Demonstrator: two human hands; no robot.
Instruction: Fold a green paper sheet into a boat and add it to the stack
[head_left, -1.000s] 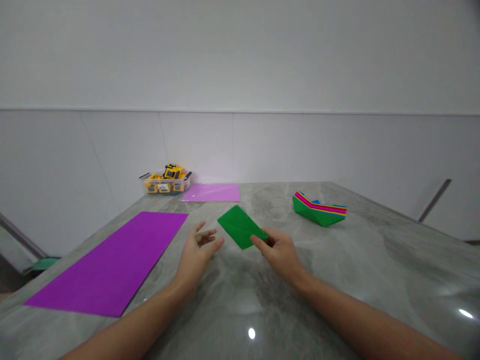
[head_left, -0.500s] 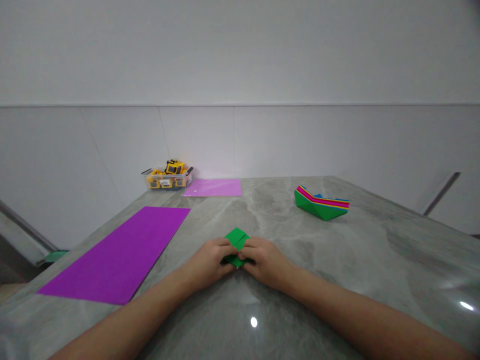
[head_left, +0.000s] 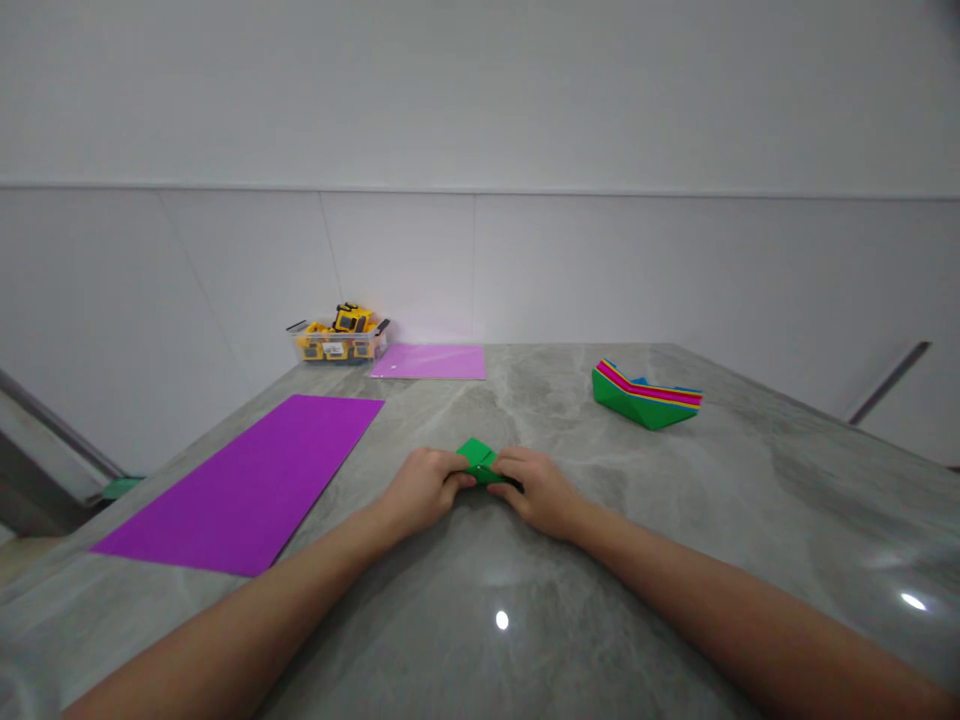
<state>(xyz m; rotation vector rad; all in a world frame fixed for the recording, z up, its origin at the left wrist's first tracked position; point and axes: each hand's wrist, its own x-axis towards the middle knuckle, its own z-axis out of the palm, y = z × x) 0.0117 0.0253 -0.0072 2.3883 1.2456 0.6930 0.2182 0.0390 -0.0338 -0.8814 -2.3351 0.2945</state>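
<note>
At the grey desk (head_left: 600, 600), green folded paper (head_left: 475, 453) sits between my left hand (head_left: 426, 486), pinching its left edge, and my right hand (head_left: 541, 490), pinching its right, neither nearer, one corner pointing away from me.

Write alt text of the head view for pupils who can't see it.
Left hand and right hand hold a small folded green paper at a grey table. A purple sheet lies left, a striped green boat right; farther back are a pink sheet and a clear box of yellow toys.
</note>
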